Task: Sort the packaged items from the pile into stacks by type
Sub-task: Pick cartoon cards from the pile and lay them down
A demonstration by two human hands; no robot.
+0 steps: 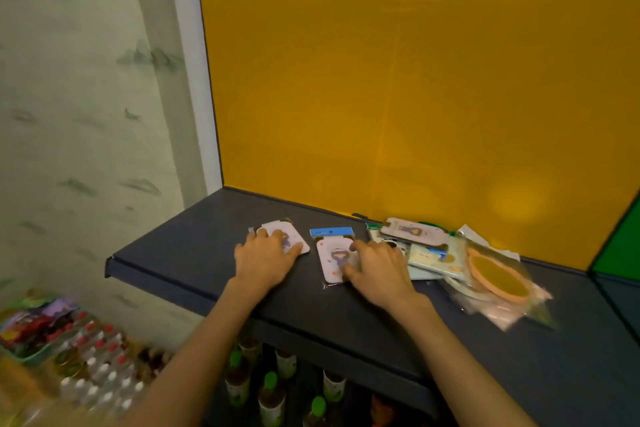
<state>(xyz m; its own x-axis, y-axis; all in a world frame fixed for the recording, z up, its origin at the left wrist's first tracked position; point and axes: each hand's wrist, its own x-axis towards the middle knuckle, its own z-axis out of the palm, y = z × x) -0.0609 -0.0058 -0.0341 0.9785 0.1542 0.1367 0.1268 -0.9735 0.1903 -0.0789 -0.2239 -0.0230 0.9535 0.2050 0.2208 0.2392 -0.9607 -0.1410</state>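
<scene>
Pile blurred, partly hand-covered packets

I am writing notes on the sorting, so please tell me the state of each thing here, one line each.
Left hand: flat, pressing on the left packet.
Left packet: lying on the shelf, apart from the pile.
Right hand: fingers spread on the middle packet.
Middle packet: lying flat, over a blue card.
Pile: unsorted, packets overlapping.

White card packet with a cartoon girl lay flat at the left, a matching packet flat just right of it overlapping a blue-topped packet, the loose pile of clear-wrapped packets lay further right, an orange oval item on top.
</scene>
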